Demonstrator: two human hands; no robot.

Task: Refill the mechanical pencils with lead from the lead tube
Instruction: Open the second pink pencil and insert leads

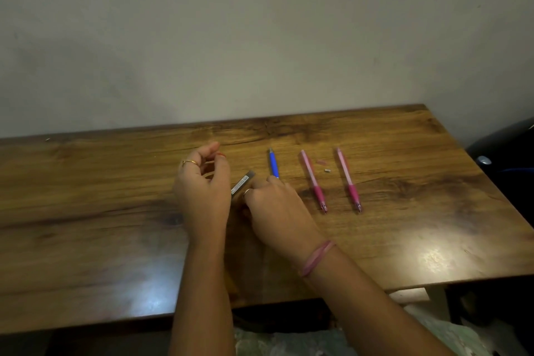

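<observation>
Lead tube lies tilted on the counter, between your two hands. Your right hand is on its near end, fingers curled over it; looks like a grip, though the contact is partly hidden. Your left hand hovers just left of the tube, fingers curled, thumb and finger close; can't tell if it pinches anything. Blue pencil lies just right of the tube, partly behind your right hand. Two pink pencils lie further right, a small cap piece and a pink bit between them. Step looks like picking up or opening the tube. Hold it level, open slowly, mouth up, so leads don't spill or snap.
</observation>
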